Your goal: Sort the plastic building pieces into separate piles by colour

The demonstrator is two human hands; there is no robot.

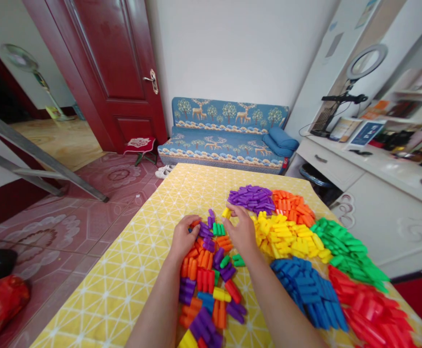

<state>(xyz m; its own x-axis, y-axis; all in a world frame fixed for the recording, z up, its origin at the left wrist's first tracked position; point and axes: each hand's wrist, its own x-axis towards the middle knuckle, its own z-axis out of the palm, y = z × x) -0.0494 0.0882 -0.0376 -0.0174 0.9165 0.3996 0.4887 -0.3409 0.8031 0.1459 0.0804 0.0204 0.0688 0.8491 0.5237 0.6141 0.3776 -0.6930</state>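
Observation:
My right hand [242,231] pinches a small yellow plastic piece [226,212] between thumb and fingertips, above the far end of a mixed-colour pile. My left hand [184,238] curls at the left edge of that pile, with an orange plastic piece [195,223] showing between thumb and forefinger. Ribbed plastic pieces in several colours make up the mixed pile [205,280], which lies between my forearms. Just right of my right hand is a heap of yellow pieces [283,234]. Beyond it lies a purple heap [252,198].
Farther right on the yellow patterned tablecloth [123,270] are orange [293,208], green [348,249], blue [307,290] and red heaps [372,309]. A blue sofa [225,128] stands past the table. To the right is a white cabinet [377,193] with a ring light [366,62].

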